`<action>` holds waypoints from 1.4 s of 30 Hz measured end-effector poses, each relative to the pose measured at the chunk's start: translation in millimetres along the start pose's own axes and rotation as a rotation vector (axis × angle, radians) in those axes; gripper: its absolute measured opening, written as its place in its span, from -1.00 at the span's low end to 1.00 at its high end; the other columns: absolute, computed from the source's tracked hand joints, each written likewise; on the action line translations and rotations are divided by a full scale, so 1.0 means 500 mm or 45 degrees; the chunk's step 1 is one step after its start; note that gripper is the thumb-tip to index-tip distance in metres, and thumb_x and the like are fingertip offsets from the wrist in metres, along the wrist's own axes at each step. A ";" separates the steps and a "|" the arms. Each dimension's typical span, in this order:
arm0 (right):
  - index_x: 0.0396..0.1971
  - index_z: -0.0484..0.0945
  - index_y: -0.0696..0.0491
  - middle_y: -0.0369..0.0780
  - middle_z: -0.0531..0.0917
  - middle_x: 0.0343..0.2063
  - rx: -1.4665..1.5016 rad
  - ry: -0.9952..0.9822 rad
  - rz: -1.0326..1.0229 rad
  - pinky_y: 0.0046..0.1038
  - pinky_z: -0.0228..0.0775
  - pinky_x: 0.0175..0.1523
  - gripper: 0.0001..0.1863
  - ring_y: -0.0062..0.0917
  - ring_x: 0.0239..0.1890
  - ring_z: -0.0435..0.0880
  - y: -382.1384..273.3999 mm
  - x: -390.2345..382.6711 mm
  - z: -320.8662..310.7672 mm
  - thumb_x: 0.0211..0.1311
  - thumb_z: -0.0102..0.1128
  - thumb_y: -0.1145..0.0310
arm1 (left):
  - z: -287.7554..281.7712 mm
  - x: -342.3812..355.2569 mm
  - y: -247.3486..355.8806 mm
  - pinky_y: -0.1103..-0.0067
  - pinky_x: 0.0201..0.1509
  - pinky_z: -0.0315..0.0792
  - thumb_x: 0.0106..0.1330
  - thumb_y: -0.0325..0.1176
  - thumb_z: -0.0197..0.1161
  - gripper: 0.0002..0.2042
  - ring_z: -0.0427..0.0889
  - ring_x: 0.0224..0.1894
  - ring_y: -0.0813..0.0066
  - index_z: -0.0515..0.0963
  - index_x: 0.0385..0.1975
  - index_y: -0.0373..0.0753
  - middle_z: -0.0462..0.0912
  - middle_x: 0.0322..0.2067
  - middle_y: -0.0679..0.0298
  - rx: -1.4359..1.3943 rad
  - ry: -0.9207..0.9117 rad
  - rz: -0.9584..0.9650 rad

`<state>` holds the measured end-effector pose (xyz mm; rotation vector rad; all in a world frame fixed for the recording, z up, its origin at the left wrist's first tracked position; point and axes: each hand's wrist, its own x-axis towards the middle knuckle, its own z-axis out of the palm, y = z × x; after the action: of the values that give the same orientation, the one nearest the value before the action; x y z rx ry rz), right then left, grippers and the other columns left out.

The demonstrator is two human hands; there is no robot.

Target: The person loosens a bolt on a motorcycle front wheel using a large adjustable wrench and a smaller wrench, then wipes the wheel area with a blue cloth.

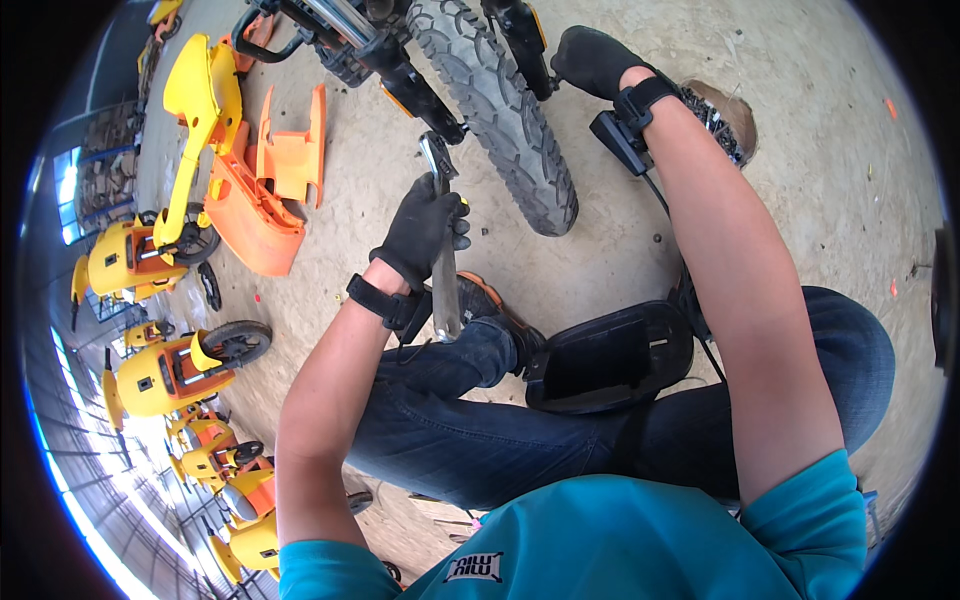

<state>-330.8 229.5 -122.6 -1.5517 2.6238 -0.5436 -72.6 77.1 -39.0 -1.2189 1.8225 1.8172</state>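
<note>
My left hand point(420, 230), in a black glove, grips a long steel spanner point(443, 270) around its middle. The spanner's open jaw points up toward the black fork leg point(415, 90) beside a knobbly black tyre point(500, 110). My right hand point(590, 58), also gloved in black, reaches up past the tyre's right side onto a black frame part; what its fingers hold is hidden. A black band with a small box point(625, 135) sits on my right wrist, another band on the left.
I sit on the sandy concrete floor point(800, 150) with my jeans-clad legs bent. A black plastic cover point(610, 355) lies by my knee. Orange body panels point(270, 190) and several yellow scooters point(170, 375) stand to the left.
</note>
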 end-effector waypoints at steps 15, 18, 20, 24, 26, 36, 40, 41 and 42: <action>-0.52 0.61 0.16 0.01 0.60 -0.43 0.216 -0.035 0.208 -0.27 0.39 -0.11 -0.70 -0.13 -0.28 0.57 -0.018 0.006 -0.011 0.03 -0.05 0.27 | -0.024 -0.017 0.004 0.67 -0.52 0.34 0.29 -0.39 0.03 -0.80 0.42 -0.52 0.61 0.37 -0.11 -0.16 0.47 -0.46 0.32 -0.126 -0.003 -0.016; -0.52 0.56 0.14 -0.01 0.56 -0.50 -0.030 0.077 -0.247 -0.27 0.38 -0.19 -0.79 -0.15 -0.34 0.55 0.073 0.001 -0.014 0.03 -0.01 0.35 | -0.032 -0.013 0.002 0.68 -0.53 0.33 0.28 -0.40 0.03 -0.83 0.42 -0.52 0.62 0.37 -0.15 -0.17 0.47 -0.47 0.32 -0.181 -0.035 -0.018; -0.52 0.52 0.09 -0.10 0.52 -0.58 -0.317 0.116 -0.392 -0.29 0.37 -0.28 -0.92 -0.21 -0.39 0.54 0.077 0.006 -0.075 -0.05 0.05 0.47 | -0.041 -0.025 -0.004 0.69 -0.53 0.33 0.28 -0.41 0.03 -0.86 0.42 -0.53 0.64 0.37 -0.18 -0.18 0.47 -0.47 0.33 -0.206 -0.037 -0.011; -0.39 0.50 0.12 -0.11 0.50 -0.57 -0.033 0.211 -0.307 -0.31 0.37 -0.35 -0.79 -0.21 -0.47 0.48 0.056 -0.014 -0.092 -0.13 0.10 0.48 | -0.066 -0.049 -0.022 0.69 -0.54 0.35 0.29 -0.40 0.03 -0.87 0.43 -0.54 0.65 0.38 -0.20 -0.18 0.46 -0.48 0.33 -0.247 -0.006 -0.001; -0.38 0.51 0.14 -0.17 0.53 -0.53 0.408 0.052 -0.130 -0.45 0.41 -0.48 -0.83 -0.42 -0.55 0.51 0.060 -0.054 -0.022 0.09 0.03 0.38 | -0.071 -0.052 -0.020 0.69 -0.54 0.36 0.28 -0.38 0.04 -0.87 0.43 -0.55 0.63 0.39 -0.21 -0.18 0.48 -0.48 0.32 -0.277 -0.001 0.059; -0.46 0.55 0.08 -0.12 0.62 -0.50 1.184 -0.092 0.587 -0.29 0.41 -0.36 -0.86 -0.26 -0.50 0.60 0.022 -0.265 0.214 0.05 0.07 0.35 | -0.057 -0.084 0.004 0.66 -0.53 0.38 0.30 -0.35 0.07 -0.84 0.44 -0.52 0.60 0.39 -0.19 -0.22 0.48 -0.45 0.28 -0.406 0.128 0.211; -0.62 0.60 0.01 -0.11 0.63 -0.58 0.095 -0.523 0.098 -0.27 0.42 -0.31 -0.80 -0.24 -0.43 0.63 -0.041 -0.344 0.263 -0.06 0.15 0.20 | -0.070 -0.131 -0.017 0.65 -0.49 0.40 0.31 -0.36 0.03 -0.85 0.45 -0.52 0.58 0.39 -0.19 -0.24 0.48 -0.44 0.26 -0.485 0.174 0.229; -0.57 0.63 0.02 -0.09 0.64 -0.53 0.026 -0.732 0.168 -0.27 0.44 -0.29 -0.83 -0.24 -0.39 0.64 -0.039 -0.363 0.265 -0.09 0.17 0.25 | -0.062 -0.135 -0.013 0.65 -0.49 0.40 0.31 -0.36 0.03 -0.85 0.45 -0.51 0.57 0.39 -0.19 -0.25 0.48 -0.44 0.26 -0.515 0.144 0.253; -0.49 0.65 0.04 -0.07 0.64 -0.47 -0.199 -0.829 -0.127 -0.30 0.47 -0.25 -0.83 -0.24 -0.35 0.65 -0.010 -0.399 0.306 -0.09 0.17 0.33 | -0.055 -0.141 -0.005 0.65 -0.47 0.42 0.32 -0.36 0.02 -0.85 0.46 -0.50 0.56 0.39 -0.19 -0.25 0.48 -0.43 0.25 -0.513 0.122 0.283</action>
<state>-194.5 356.2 -291.9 -1.5606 2.1316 0.1595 -19.0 77.1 14.4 -1.2954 1.7537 2.3764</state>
